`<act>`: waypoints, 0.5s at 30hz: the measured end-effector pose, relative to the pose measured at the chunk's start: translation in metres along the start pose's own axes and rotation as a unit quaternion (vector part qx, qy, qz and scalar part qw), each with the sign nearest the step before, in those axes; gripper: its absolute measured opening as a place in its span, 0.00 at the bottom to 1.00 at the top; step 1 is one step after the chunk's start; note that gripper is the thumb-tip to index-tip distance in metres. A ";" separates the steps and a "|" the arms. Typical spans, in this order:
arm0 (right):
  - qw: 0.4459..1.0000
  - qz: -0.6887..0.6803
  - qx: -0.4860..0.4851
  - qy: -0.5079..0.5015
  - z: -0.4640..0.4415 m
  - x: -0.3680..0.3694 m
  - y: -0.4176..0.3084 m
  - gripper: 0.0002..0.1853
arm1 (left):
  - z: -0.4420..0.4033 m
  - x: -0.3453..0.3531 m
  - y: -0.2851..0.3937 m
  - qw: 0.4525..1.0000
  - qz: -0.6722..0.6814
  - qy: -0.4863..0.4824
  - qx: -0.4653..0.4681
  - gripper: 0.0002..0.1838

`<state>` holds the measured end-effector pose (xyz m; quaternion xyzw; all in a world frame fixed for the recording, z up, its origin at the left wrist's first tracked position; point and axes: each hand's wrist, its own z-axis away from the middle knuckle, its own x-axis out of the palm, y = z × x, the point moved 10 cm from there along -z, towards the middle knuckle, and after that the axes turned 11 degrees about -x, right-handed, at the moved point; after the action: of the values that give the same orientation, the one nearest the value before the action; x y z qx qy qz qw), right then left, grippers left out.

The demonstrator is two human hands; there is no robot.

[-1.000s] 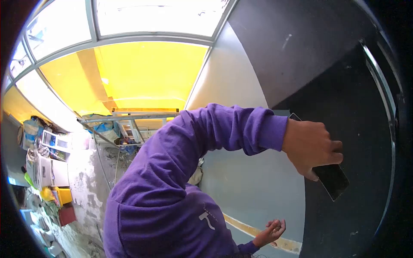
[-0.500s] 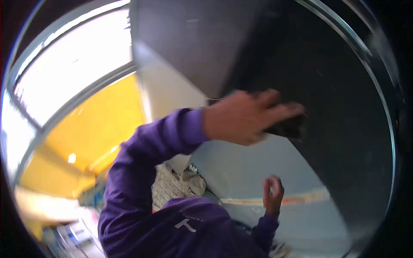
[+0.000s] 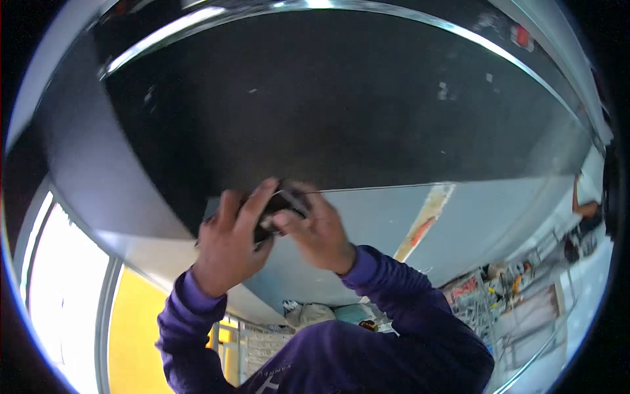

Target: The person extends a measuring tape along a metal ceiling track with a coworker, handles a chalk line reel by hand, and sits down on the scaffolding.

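Note:
In front of the wall, my left hand [image 3: 230,246] and my right hand [image 3: 321,230] are close together, with a small dark object [image 3: 289,202] between them. Its edge looks shiny, but blur and fingers hide its kind. My left hand is closed around its left side, fingers bent over the top. On the other side, my right hand pinches it with thumb and fingers. Right above both hands is a wide black panel [image 3: 354,105], and a pale blue-grey wall [image 3: 499,210] lies below it.
A bright metal strip [image 3: 394,14] borders the black panel's top. On the wall runs a whitish, orange-marked patch [image 3: 423,223]. Cluttered materials [image 3: 505,282] lie low at right, near another person's arm [image 3: 581,203]. A yellow panel [image 3: 134,328] stands at left.
My view has swung to the right. My right hand has risen from low beside the body to the dark object, which my left hand alone held against the black panel before.

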<state>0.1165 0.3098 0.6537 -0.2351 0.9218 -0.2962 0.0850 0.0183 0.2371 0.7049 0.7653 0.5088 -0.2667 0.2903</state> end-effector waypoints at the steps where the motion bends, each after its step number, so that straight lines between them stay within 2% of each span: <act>1: 1.000 0.004 0.005 0.006 0.000 -0.003 0.002 0.30 | -0.003 0.000 0.003 1.000 -0.002 -0.008 0.013 0.51; 3: 1.000 0.016 -0.010 -0.018 -0.006 -0.005 -0.001 0.30 | -0.011 0.001 0.020 0.997 0.010 -0.038 0.072 0.49; 5: 0.998 0.016 -0.055 0.016 -0.003 -0.007 0.005 0.31 | -0.018 -0.001 0.025 0.992 0.045 -0.103 0.054 0.48; 6: 0.999 0.022 -0.032 0.010 -0.004 -0.010 0.008 0.31 | -0.023 0.000 0.025 0.983 0.147 -0.108 0.023 0.41; 8: 0.999 0.020 -0.026 0.031 -0.008 -0.017 0.007 0.31 | -0.032 0.008 0.003 0.972 0.203 -0.116 0.004 0.45; 9: 0.998 0.014 -0.041 0.050 -0.008 -0.016 0.006 0.31 | -0.042 0.008 -0.012 0.981 0.164 -0.106 0.016 0.55; 10: 0.997 0.000 -0.056 0.061 -0.011 -0.015 0.008 0.30 | -0.051 -0.003 0.006 0.986 0.162 -0.038 0.013 0.45; 13: 0.983 -0.039 -0.143 0.109 -0.011 -0.025 0.012 0.28 | -0.068 0.037 0.029 0.971 0.026 -0.231 0.054 0.52; 14: 0.985 -0.111 -0.091 0.096 -0.009 -0.022 0.027 0.24 | -0.069 0.051 0.033 0.953 0.054 -0.296 -0.032 0.45; 15: 0.984 -0.115 -0.095 0.102 -0.008 -0.022 0.026 0.23 | -0.071 0.047 0.046 0.970 0.049 -0.238 -0.006 0.40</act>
<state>0.1233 0.3428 0.6457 -0.3146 0.9167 -0.2372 -0.0671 0.0848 0.3027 0.7291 0.7019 0.3890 -0.4233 0.4204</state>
